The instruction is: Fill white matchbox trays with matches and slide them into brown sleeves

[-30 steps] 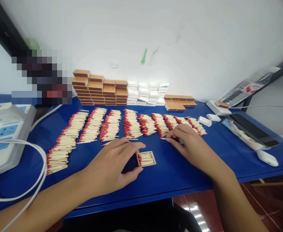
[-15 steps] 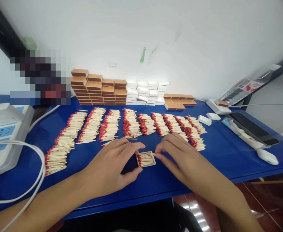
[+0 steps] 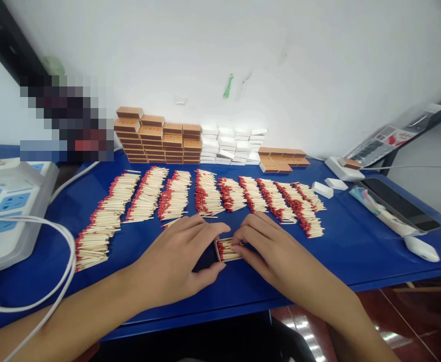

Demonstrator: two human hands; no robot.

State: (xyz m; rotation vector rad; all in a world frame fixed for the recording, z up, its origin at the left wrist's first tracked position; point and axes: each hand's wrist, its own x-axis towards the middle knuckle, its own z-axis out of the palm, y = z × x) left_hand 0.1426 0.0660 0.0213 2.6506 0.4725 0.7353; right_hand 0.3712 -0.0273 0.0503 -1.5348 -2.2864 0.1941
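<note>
A small white matchbox tray [image 3: 218, 251] filled with red-headed matches [image 3: 226, 247] lies on the blue table before me. My left hand [image 3: 183, 254] curves around its left end, thumb close to the near edge and index finger beyond the far edge, the fingers apart. Over the tray's right half, my right hand [image 3: 263, 246] pinches thumb and index finger together on a match among the others; the fingers hide most of that match and the tray's right end. Behind both hands, loose matches [image 3: 207, 193] lie in several slanted rows.
Brown matchboxes [image 3: 160, 138] and white trays [image 3: 233, 146] are stacked along the wall. Lower brown boxes [image 3: 281, 160] stand beside them. A power strip [image 3: 13, 211] with a white cable [image 3: 68, 251] is at left. Two white trays [image 3: 322, 189] and a dark phone [image 3: 405, 203] are at right.
My right hand has moved left, from the tray's right edge to over the matches inside it. My left hand keeps its place around the tray. The whole view has shifted slightly.
</note>
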